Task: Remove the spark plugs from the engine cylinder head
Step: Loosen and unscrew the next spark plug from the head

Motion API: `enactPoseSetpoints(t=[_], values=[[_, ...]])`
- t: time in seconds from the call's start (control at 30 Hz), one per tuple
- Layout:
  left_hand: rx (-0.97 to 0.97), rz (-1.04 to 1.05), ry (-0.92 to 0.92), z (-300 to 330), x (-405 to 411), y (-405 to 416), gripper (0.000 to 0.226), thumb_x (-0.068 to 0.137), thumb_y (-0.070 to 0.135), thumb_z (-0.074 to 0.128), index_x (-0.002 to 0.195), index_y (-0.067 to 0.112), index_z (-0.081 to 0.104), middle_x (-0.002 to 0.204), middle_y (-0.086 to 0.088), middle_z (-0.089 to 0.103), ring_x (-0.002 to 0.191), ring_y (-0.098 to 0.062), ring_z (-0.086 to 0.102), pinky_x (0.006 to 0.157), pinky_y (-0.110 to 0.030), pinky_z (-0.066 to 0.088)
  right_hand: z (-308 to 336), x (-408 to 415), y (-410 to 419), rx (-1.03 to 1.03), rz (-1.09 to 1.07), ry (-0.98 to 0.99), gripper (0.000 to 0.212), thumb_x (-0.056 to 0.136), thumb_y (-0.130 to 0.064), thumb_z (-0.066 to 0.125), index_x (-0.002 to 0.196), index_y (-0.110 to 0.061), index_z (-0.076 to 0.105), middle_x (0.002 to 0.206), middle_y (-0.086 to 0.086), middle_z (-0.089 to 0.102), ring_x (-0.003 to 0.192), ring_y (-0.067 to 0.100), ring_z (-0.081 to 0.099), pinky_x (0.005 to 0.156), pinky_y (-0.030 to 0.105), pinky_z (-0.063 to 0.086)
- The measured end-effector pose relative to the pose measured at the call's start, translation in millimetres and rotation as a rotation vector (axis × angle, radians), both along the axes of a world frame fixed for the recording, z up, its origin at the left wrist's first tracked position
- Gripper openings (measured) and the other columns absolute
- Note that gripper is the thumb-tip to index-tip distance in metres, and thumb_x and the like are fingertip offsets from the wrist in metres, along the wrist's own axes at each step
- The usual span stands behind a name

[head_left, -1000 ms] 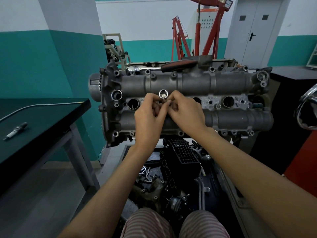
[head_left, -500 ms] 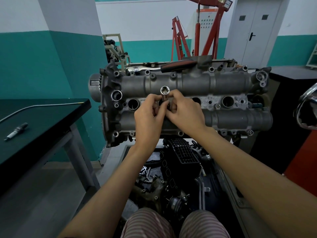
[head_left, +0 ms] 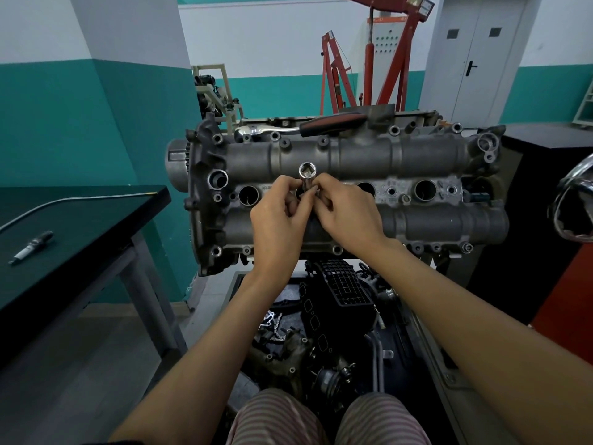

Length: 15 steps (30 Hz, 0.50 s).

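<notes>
Head-camera view: both hands meet at the engine cylinder head [head_left: 417,162], left hand [head_left: 277,224] and right hand [head_left: 348,216] pinching a chrome socket [head_left: 307,178] standing up out of the second plug well. Beyond the grip, a ratchet [head_left: 301,127] lies along the head's far edge; far left, a spark plug [head_left: 31,247] rests on the dark table [head_left: 96,216].

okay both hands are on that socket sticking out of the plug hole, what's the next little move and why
Probably keep lifting the socket straight out of its well. Both the left hand and right hand pinch it, and much of it stands above the cylinder head.
</notes>
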State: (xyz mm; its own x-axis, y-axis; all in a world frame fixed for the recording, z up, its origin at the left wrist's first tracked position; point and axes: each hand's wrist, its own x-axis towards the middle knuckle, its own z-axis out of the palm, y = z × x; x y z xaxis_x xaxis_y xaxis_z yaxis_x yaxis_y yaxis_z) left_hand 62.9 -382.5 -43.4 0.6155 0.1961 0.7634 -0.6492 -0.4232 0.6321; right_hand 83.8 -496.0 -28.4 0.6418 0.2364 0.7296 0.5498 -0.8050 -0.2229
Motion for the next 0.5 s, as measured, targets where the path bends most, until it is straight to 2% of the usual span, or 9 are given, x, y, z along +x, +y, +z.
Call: enactPoseSetpoints(t=[0.07, 0.17, 0.23, 0.3, 0.37, 0.43, 0.5], values=[[-0.025, 0.015, -0.001, 0.6, 0.0, -0.3, 0.014, 0.087, 0.017, 0.065, 0.080, 0.007, 0.058, 0.058, -0.010, 0.046, 0.053, -0.006, 0.036, 0.050, -0.017, 0.034, 0.1, -1.3, -0.2, -0.010, 0.022, -0.010, 0.019, 0.092, -0.021, 0.050, 0.108, -0.017, 0.061, 0.069, -0.002, 0.061, 0.072, 0.023, 0.061, 0.056, 0.029, 0.036], [-0.047, 0.019, 0.001, 0.6, 0.2, -1.2, 0.016, 0.086, 0.017, 0.066, 0.080, 0.006, 0.058, 0.062, -0.013, 0.051, 0.055, -0.011, 0.039, 0.053, -0.019, 0.036, -0.4, -2.1, -0.5, -0.012, 0.040, -0.003, 0.023, 0.092, -0.021, 0.049, 0.112, -0.021, 0.061, 0.076, 0.000, 0.067, 0.076, 0.023, 0.062, 0.059, 0.031, 0.038], [-0.046, 0.018, 0.019, -0.1, 0.8, -2.1, 0.015, 0.086, 0.018, 0.067, 0.080, 0.010, 0.057, 0.061, -0.008, 0.051, 0.055, -0.008, 0.040, 0.052, -0.018, 0.037, -1.4, -1.2, -0.4, -0.022, 0.035, -0.007, 0.024, 0.092, -0.021, 0.048, 0.113, -0.021, 0.060, 0.078, 0.000, 0.067, 0.076, 0.023, 0.062, 0.059, 0.030, 0.037], [-0.020, 0.007, 0.026, -0.9, 0.8, -0.5, 0.015, 0.086, 0.019, 0.066, 0.079, 0.021, 0.053, 0.058, 0.002, 0.045, 0.053, -0.004, 0.039, 0.051, -0.013, 0.035, -2.9, -0.4, 0.1, -0.046, 0.039, -0.030, 0.025, 0.092, -0.019, 0.048, 0.115, -0.018, 0.058, 0.081, 0.002, 0.068, 0.076, 0.024, 0.063, 0.057, 0.029, 0.034], [0.049, -0.009, 0.016, -2.7, 0.9, 2.9, 0.016, 0.088, 0.018, 0.064, 0.086, 0.029, 0.053, 0.059, 0.004, 0.043, 0.053, -0.003, 0.039, 0.052, -0.011, 0.034, -3.8, 0.2, 0.3, -0.062, 0.044, -0.050, 0.028, 0.092, -0.018, 0.047, 0.118, -0.015, 0.057, 0.085, 0.004, 0.069, 0.077, 0.024, 0.064, 0.057, 0.027, 0.031], [0.124, 0.005, -0.008, -3.5, 0.2, 6.3, 0.014, 0.090, 0.015, 0.061, 0.102, 0.022, 0.061, 0.063, 0.003, 0.047, 0.056, -0.004, 0.041, 0.055, -0.010, 0.033, -3.7, 0.7, 0.3, -0.065, 0.046, -0.058, 0.029, 0.093, -0.019, 0.046, 0.120, -0.015, 0.057, 0.087, 0.005, 0.070, 0.079, 0.025, 0.064, 0.057, 0.028, 0.031], [0.130, 0.031, -0.022, -3.5, 1.7, 7.0, 0.014, 0.090, 0.014, 0.060, 0.102, 0.016, 0.065, 0.065, 0.001, 0.053, 0.058, -0.004, 0.043, 0.056, -0.010, 0.032, -2.9, 0.3, 0.7, -0.056, 0.036, -0.041, 0.028, 0.092, -0.022, 0.046, 0.118, -0.016, 0.056, 0.083, 0.003, 0.068, 0.079, 0.025, 0.064, 0.058, 0.029, 0.033]])
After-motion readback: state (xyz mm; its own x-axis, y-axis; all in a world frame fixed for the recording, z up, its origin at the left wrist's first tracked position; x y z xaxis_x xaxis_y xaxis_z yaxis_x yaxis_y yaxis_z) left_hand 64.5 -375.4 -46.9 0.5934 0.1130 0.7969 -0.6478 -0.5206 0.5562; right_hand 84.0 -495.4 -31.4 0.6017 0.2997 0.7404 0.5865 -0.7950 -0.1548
